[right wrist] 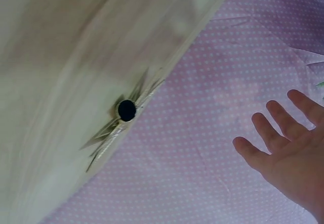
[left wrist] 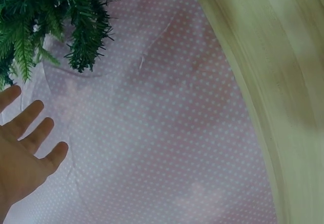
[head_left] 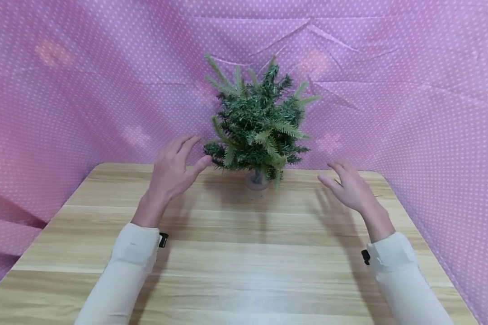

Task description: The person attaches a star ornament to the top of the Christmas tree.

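A small artificial pine tree [head_left: 264,113] with dark and lighter green sprigs stands upright at the table's back edge, on a round pale base [head_left: 256,180]. My left hand [head_left: 172,169] is held out at its left, fingers spread, the thumb tip right at the lower branches. On the other side my right hand [head_left: 349,186] hovers farther from the tree, its fingers apart and holding nothing. The right wrist view shows a gold bow-like ornament [right wrist: 109,128] with a dark round centre [right wrist: 126,110], lying near the table's edge; in the head view my right hand mostly hides it.
The light wood table [head_left: 244,271] has rounded back corners. Pink cloth with white dots [head_left: 390,58] hangs behind it and along both sides. Pale sleeves cover both forearms, with a small black device [head_left: 163,239] at the left cuff and another [head_left: 365,257] at the right.
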A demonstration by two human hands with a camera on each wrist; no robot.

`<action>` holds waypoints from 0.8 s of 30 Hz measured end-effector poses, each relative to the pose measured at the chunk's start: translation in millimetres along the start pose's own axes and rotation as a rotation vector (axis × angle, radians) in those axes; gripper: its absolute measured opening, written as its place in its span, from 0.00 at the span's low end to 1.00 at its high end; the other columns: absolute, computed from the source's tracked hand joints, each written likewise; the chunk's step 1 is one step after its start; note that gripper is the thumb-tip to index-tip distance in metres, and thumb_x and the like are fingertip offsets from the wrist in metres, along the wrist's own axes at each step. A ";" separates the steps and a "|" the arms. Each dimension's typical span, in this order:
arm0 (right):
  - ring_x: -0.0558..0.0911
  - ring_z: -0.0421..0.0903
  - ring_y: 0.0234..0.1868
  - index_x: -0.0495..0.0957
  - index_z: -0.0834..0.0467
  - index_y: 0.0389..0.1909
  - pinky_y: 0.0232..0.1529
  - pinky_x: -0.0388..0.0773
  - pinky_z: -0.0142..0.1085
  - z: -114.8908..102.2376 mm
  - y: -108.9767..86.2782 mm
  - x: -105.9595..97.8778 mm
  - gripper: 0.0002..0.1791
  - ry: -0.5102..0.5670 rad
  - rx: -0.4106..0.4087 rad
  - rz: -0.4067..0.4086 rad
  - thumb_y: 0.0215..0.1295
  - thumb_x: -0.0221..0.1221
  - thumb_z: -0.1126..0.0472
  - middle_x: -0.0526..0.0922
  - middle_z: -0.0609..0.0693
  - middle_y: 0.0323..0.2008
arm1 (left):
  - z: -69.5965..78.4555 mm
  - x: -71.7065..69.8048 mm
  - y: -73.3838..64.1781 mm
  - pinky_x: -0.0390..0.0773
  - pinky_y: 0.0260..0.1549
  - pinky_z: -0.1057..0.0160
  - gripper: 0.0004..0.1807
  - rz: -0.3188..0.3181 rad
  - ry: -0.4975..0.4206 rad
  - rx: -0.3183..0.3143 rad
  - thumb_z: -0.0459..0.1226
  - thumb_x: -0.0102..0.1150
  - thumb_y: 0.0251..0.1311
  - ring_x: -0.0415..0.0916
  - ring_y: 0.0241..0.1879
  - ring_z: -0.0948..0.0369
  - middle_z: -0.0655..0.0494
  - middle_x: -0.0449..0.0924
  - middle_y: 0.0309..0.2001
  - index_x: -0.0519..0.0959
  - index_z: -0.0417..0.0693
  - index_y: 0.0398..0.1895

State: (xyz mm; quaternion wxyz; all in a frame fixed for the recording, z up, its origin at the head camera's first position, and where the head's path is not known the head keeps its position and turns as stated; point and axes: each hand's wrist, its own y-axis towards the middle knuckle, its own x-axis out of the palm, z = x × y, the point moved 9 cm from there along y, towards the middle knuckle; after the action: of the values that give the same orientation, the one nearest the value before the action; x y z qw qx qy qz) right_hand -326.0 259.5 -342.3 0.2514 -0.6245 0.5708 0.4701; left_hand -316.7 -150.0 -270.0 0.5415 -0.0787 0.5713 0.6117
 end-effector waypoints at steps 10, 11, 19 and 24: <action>0.57 0.70 0.73 0.61 0.71 0.73 0.71 0.53 0.65 14.2 -1.7 2.0 0.40 0.043 -0.020 -0.004 0.77 0.51 0.42 0.61 0.71 0.72 | 6.7 -3.1 11.2 0.63 0.66 0.39 0.42 0.002 -0.032 0.007 0.68 0.45 0.68 0.66 0.68 0.45 0.45 0.71 0.69 0.72 0.47 0.70; 0.57 0.70 0.73 0.60 0.71 0.73 0.71 0.53 0.65 15.7 -1.5 2.1 0.39 0.048 -0.022 -0.004 0.77 0.51 0.43 0.61 0.71 0.72 | 7.4 -3.4 12.3 0.63 0.66 0.39 0.42 0.002 -0.034 0.008 0.68 0.45 0.68 0.65 0.68 0.46 0.45 0.71 0.69 0.72 0.47 0.70; 0.60 0.71 0.72 0.58 0.70 0.74 0.70 0.55 0.64 29.3 -4.6 3.8 0.41 0.050 0.008 -0.031 0.77 0.52 0.42 0.62 0.71 0.72 | 13.3 -4.4 19.0 0.62 0.67 0.39 0.41 -0.013 -0.058 0.009 0.67 0.47 0.68 0.65 0.69 0.46 0.46 0.70 0.69 0.71 0.48 0.71; 0.58 0.71 0.72 0.56 0.68 0.76 0.70 0.54 0.66 35.8 -7.3 4.0 0.43 0.061 0.035 -0.053 0.76 0.53 0.41 0.59 0.70 0.73 | 15.7 -5.4 25.2 0.62 0.68 0.41 0.40 -0.012 -0.080 0.004 0.67 0.48 0.67 0.64 0.69 0.48 0.48 0.70 0.70 0.71 0.50 0.71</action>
State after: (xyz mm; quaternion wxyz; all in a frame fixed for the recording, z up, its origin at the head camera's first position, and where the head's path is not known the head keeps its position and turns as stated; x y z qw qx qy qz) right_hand -330.2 289.7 -362.9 0.2572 -0.6488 0.5696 0.4341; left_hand -325.3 -134.7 -245.4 0.5677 -0.0568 0.5500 0.6098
